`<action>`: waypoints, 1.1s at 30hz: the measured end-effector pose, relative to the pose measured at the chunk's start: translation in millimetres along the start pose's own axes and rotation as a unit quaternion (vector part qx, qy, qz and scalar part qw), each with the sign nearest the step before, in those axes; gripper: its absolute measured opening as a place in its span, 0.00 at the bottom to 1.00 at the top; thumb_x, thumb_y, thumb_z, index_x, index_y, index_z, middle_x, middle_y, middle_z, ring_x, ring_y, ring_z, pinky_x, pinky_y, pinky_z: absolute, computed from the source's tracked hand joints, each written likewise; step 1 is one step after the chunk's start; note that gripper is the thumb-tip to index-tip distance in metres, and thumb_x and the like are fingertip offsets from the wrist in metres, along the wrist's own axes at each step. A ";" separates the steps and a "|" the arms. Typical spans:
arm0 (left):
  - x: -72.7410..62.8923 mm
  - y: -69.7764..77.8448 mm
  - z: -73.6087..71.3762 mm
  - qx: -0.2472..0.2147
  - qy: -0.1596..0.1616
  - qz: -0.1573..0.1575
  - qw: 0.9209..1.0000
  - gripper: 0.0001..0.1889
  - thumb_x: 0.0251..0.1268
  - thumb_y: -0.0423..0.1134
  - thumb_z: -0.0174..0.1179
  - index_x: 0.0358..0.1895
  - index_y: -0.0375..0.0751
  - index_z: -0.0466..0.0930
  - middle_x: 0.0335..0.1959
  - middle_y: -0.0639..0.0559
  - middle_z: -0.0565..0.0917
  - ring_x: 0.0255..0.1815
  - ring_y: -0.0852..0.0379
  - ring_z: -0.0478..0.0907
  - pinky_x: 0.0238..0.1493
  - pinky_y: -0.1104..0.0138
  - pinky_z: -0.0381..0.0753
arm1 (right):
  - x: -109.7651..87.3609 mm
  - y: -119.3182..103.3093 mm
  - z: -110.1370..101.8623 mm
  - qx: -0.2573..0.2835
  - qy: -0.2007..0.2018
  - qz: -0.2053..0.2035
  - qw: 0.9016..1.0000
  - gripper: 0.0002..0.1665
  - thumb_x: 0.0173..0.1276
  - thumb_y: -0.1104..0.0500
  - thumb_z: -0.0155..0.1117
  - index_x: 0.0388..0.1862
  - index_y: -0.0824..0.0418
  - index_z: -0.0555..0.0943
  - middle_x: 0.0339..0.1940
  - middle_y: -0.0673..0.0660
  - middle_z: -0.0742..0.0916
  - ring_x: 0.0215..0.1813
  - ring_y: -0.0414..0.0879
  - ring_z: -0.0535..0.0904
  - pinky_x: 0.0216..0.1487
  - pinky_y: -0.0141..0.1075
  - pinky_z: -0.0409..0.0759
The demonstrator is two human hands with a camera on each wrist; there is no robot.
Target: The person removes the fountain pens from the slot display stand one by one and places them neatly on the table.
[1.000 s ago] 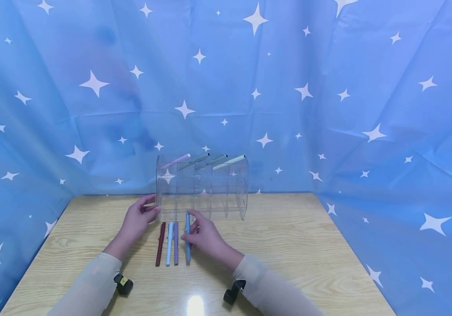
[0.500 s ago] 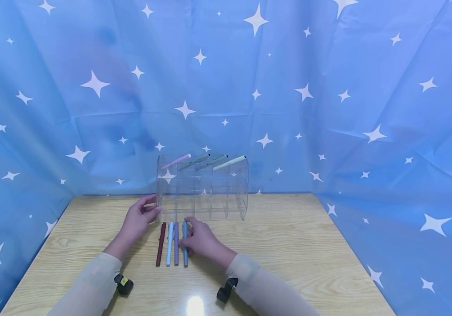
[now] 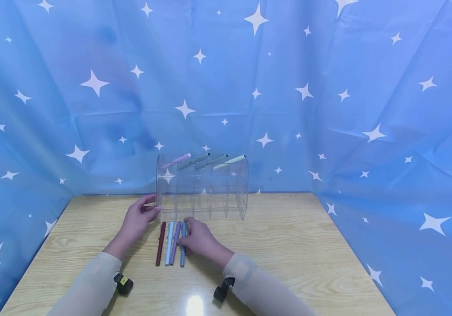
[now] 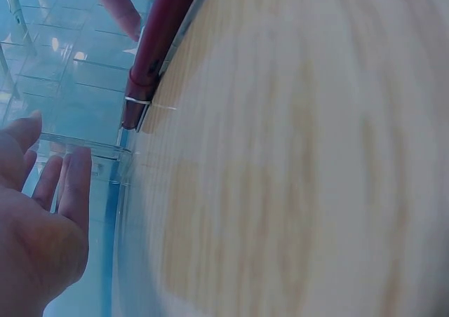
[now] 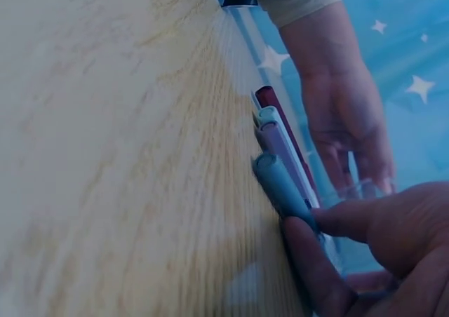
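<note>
A clear plastic compartment rack (image 3: 203, 193) stands at the back of the table, several pens leaning in its top row. My left hand (image 3: 140, 217) holds the rack's left side wall, thumb and fingers on either side of the edge in the left wrist view. In front of the rack lie a dark red pen (image 3: 160, 244), a light blue pen (image 3: 169, 244) and a purple pen (image 3: 174, 245), the purple one slanted close against the light blue. My right hand (image 3: 202, 239) pinches a darker blue pen (image 5: 279, 182) between thumb and fingers, low at the table, just right of the purple pen.
The wooden table (image 3: 289, 250) stretches out to both sides of the rack. A blue curtain (image 3: 226, 87) with white stars hangs close behind the rack and along both sides. Black wrist cameras sit on both sleeves.
My right hand has moved left with the blue pen, closer to the other pens. The purple pen has tilted, its near end shifting left toward the light blue pen. My left hand stays put.
</note>
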State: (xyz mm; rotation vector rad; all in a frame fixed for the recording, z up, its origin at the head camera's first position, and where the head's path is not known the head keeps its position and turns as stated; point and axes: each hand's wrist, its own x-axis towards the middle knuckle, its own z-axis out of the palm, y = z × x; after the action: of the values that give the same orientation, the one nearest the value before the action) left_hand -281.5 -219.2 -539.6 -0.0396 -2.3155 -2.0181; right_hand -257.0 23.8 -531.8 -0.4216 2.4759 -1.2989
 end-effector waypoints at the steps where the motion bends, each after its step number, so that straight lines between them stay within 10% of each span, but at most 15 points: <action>1: -0.2 0.4 0.1 0.000 0.001 -0.001 1.000 0.31 0.83 0.31 0.64 0.83 0.33 0.67 0.78 0.32 0.73 0.73 0.33 0.76 0.64 0.58 0.91 | -0.2 0.1 0.3 0.001 0.002 0.001 1.000 0.48 0.72 0.65 0.80 0.86 0.66 0.67 0.27 0.54 0.85 0.21 0.47 0.85 0.21 0.37 0.88; 19: 0.8 -0.2 -0.8 0.001 0.001 -0.003 1.000 0.31 0.83 0.31 0.64 0.83 0.34 0.67 0.78 0.32 0.72 0.73 0.34 0.75 0.64 0.59 0.90 | -3.5 6.2 -4.7 0.059 0.010 0.000 0.998 0.43 0.72 0.62 0.80 0.81 0.68 0.70 0.32 0.54 0.87 0.26 0.49 0.87 0.26 0.39 0.91; 33: -0.5 -0.3 -1.4 0.000 -0.001 -0.001 1.000 0.32 0.83 0.34 0.66 0.83 0.34 0.67 0.77 0.31 0.73 0.74 0.34 0.76 0.63 0.60 0.91 | -6.0 3.0 -57.8 0.114 0.091 -0.057 0.988 0.28 0.75 0.61 0.78 0.67 0.70 0.80 0.42 0.58 0.87 0.41 0.59 0.90 0.44 0.49 0.96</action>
State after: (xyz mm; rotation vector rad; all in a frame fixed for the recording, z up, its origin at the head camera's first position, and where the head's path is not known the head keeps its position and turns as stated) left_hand -281.0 -220.6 -539.7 -0.0406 -2.3188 -2.0193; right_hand -275.3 70.6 -502.3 -0.4097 2.4374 -1.7162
